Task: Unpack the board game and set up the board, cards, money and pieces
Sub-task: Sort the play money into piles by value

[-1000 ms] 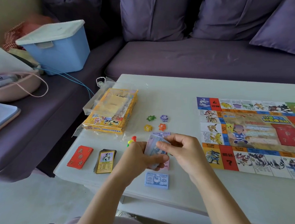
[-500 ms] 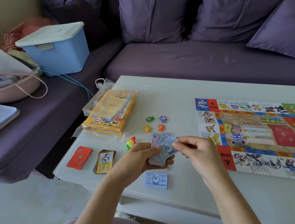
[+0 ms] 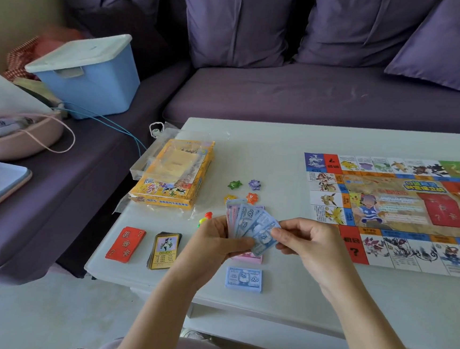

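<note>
Over the table's (image 3: 280, 156) near edge the left hand (image 3: 211, 245) curls round a fan of notes (image 3: 248, 220), thumb across their lower ends. The right hand (image 3: 309, 242) pinches the front blue note at its right edge. From the fan, a blue stack (image 3: 243, 279) lies at 6 o'clock, the board (image 3: 392, 211) at 2, the box (image 3: 173, 172) at 10, red cards (image 3: 126, 244) and yellow cards (image 3: 164, 250) at 8, stars (image 3: 252, 197) at 12

Paper banknotes (image 3: 249, 223); glossy board (image 3: 403, 214); smooth table (image 3: 324, 288).
</note>
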Tool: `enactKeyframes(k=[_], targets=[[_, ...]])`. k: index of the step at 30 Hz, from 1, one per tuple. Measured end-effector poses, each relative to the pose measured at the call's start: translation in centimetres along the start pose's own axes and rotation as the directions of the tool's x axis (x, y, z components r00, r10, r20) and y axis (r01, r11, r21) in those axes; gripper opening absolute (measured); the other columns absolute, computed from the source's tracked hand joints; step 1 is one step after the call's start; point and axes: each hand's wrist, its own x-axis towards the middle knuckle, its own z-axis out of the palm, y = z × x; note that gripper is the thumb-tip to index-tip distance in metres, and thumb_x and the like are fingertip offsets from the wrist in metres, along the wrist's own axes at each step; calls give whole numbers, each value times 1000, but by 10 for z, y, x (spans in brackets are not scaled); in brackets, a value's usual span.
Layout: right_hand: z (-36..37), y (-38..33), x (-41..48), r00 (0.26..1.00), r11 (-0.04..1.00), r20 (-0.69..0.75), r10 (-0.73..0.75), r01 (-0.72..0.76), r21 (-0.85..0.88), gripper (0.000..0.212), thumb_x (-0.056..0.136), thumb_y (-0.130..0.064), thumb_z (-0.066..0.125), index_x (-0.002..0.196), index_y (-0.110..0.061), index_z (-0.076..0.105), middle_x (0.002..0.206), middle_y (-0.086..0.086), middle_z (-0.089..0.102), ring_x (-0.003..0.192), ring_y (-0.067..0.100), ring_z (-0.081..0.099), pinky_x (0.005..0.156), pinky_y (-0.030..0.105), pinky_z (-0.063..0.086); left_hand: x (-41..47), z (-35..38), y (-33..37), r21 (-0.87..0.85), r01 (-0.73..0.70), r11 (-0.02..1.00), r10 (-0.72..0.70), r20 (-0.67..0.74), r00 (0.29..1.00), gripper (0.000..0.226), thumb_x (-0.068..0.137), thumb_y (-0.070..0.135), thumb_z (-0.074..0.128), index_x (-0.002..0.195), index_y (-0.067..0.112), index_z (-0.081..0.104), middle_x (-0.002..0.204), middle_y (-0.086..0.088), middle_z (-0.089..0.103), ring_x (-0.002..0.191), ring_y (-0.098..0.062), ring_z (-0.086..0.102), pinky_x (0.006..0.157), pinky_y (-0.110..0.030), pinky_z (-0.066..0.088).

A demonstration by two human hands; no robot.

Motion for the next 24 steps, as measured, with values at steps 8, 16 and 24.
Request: enactKeyframes(k=[8, 16, 24], targets=[[-3, 2, 0, 1000, 997, 11, -4, 5, -83, 16, 81, -4, 72, 94, -14, 73, 70, 1, 72, 58, 3, 63, 56, 14, 49, 2, 0, -1, -130, 57, 990, -58, -4, 998, 24, 89, -9, 49, 109, -3, 61, 106, -17, 70, 97, -28, 69, 81, -31, 58], [-11, -4, -2, 1000, 994, 2, -8, 9, -106, 7, 79, -9, 74, 82, -15, 73, 68, 4, 71, 58, 8, 61, 57, 14, 49, 1, 0, 0, -123, 38, 992, -44, -45, 998, 23, 88, -12, 50, 101, 1, 64, 97, -12, 73, 90, -24, 71, 74, -26, 58], [-10, 1, 0, 997, 1000, -74, 19, -19, 3, 8, 84, -7, 68, 81, -13, 65, 64, -4, 64, 59, 6, 54, 57, 15, 42, 2, 6, 0, -210, 25, 977, -54, -131, 990, 21, 89, -12, 49, 98, 1, 63, 92, -11, 74, 85, -22, 71, 71, -26, 59]])
